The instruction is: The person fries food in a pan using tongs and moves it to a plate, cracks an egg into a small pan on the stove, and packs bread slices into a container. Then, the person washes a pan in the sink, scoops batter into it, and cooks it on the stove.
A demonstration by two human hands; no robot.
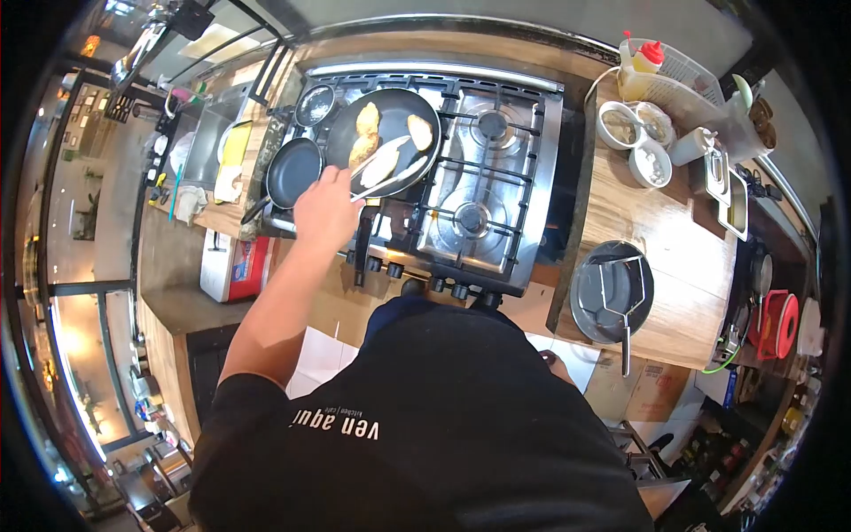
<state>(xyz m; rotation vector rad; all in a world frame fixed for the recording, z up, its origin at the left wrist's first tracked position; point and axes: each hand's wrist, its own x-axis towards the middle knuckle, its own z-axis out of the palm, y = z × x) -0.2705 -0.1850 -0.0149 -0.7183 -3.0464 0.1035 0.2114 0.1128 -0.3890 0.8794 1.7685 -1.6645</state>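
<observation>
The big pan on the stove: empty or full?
Neither: the big pan holds several pieces of food, with bare dark surface showing between them.

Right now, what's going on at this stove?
The person's left hand holds metal tongs over a large round black frying pan on the silver gas stove. Several browned and pale pieces of food lie in it; whether the tongs grip one isn't clear. The right hand is low by the person's side, mostly hidden. A smaller round black pan sits left of the large one. Another dark pan rests on the wooden counter at right.
</observation>
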